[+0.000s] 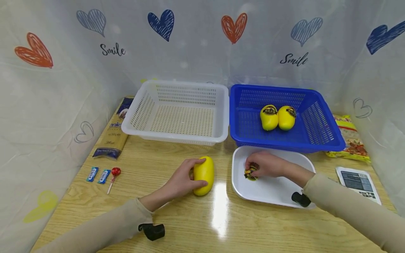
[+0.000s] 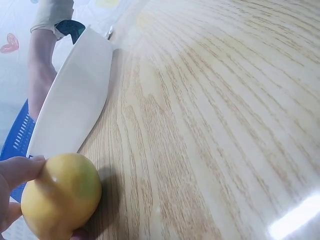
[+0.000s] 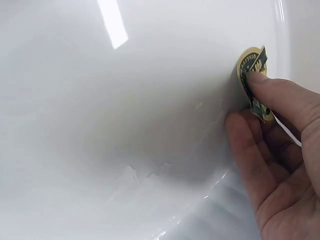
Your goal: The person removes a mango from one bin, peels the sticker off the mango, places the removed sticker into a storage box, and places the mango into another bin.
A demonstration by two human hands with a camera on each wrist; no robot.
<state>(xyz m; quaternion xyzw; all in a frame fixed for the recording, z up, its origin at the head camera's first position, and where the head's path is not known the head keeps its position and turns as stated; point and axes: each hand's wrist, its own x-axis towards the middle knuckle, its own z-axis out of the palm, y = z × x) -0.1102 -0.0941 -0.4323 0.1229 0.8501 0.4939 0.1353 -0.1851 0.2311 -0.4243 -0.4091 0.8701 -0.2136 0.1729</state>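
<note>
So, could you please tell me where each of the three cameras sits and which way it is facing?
Head: worn on the head, looking forward and down at the table; both sleeved forearms show, the left hand gripping a yellow mango, the right hand in the white tray.
Left wrist: low over the tabletop, looking past fingertips and the mango toward the tray.
Right wrist: close above the tray floor; fingers pinch a sticker.
Shared: head and left wrist both show mango and tray.
</note>
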